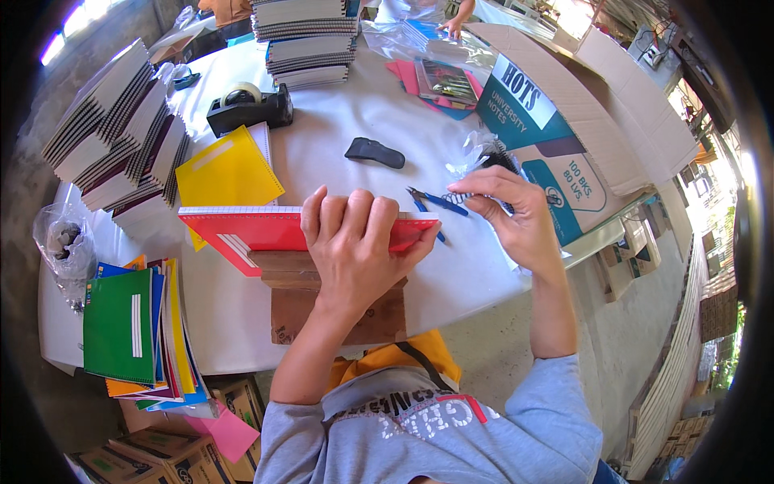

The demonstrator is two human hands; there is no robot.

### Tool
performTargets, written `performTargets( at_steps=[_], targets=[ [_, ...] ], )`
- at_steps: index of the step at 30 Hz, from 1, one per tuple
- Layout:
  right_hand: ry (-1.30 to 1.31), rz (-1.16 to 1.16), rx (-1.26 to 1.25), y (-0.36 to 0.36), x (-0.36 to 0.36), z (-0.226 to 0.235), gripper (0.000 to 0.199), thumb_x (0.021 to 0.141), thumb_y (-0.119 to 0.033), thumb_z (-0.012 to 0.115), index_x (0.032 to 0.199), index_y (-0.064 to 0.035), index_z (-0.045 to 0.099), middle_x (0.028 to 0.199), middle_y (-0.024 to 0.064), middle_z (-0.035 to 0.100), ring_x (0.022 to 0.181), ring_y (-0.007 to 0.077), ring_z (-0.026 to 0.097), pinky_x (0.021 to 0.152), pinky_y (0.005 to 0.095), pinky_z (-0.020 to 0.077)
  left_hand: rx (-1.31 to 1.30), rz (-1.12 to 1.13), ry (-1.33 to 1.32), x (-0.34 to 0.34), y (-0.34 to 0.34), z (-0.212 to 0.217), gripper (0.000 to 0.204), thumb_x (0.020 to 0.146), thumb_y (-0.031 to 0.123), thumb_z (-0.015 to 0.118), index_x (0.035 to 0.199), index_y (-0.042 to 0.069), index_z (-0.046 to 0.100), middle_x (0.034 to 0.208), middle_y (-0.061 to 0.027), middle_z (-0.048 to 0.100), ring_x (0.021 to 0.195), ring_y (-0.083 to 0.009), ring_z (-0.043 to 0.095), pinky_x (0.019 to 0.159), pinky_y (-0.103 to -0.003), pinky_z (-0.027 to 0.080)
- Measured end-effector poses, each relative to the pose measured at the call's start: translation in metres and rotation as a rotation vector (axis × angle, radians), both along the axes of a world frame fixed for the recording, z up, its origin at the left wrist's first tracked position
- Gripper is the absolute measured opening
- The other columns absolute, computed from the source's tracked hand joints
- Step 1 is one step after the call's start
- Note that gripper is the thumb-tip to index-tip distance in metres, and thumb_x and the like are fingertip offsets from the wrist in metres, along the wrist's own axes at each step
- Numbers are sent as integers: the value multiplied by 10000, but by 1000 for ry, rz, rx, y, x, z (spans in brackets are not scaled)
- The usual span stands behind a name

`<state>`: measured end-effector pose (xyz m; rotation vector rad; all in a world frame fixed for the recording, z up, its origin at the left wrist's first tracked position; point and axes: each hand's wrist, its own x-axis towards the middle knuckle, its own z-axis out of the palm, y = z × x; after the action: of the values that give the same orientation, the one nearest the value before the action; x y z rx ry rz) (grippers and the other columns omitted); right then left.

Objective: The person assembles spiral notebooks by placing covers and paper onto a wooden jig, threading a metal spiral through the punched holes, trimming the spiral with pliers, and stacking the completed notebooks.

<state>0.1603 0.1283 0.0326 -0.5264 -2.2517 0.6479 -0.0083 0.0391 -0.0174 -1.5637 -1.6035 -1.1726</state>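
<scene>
My left hand (355,238) presses down on a red-covered notebook (242,231) that lies across a wooden block (339,310) at the table's near edge. My right hand (516,214) pinches the end of a wire spiral (459,197) at the notebook's right end. Blue-handled pliers (435,202) lie on the table just under that hand. A clear plastic bag with dark spirals (490,155) sits right behind my right hand.
A yellow cover (228,171), a black tape dispenser (250,107) and a small black tool (374,152) lie on the white table (339,129). Stacks of notebooks (121,133) stand left and at the back; coloured covers (133,327) lie near left. An open cardboard box (564,121) stands right.
</scene>
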Motion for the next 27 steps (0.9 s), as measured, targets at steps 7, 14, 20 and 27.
performTargets(
  at_steps=[7,14,20,27],
  targets=[
    [-185,123,96,7,-1,2,198,826,27,538,963,-45,662,894,70,609,700,141,501,641,250,408,-15,-26,7,-3,-4,0,396,653,437,747,700,114,524,713,-35,469,710,-220,472,881,-422,348],
    [-16,509,-503,29,-3,-19,222,921,-79,458,1090,-45,597,678,-4,496,575,100,410,584,222,350,-63,-47,-8,-3,-9,4,406,643,454,733,737,117,527,730,-32,480,736,-219,475,873,-418,348],
    [-211,536,-745,20,-6,9,261,953,-205,432,1132,-56,552,668,-10,509,532,43,432,495,170,343,-202,-71,-98,-6,-7,13,445,604,465,736,765,103,535,741,-38,491,764,-235,485,873,-409,344],
    [-50,112,132,-2,-3,2,152,812,-79,641,942,-9,606,809,51,553,591,86,527,552,242,440,-94,74,7,-28,-12,10,471,575,479,761,727,86,551,746,-54,499,793,-248,502,930,-459,318]
  ],
)
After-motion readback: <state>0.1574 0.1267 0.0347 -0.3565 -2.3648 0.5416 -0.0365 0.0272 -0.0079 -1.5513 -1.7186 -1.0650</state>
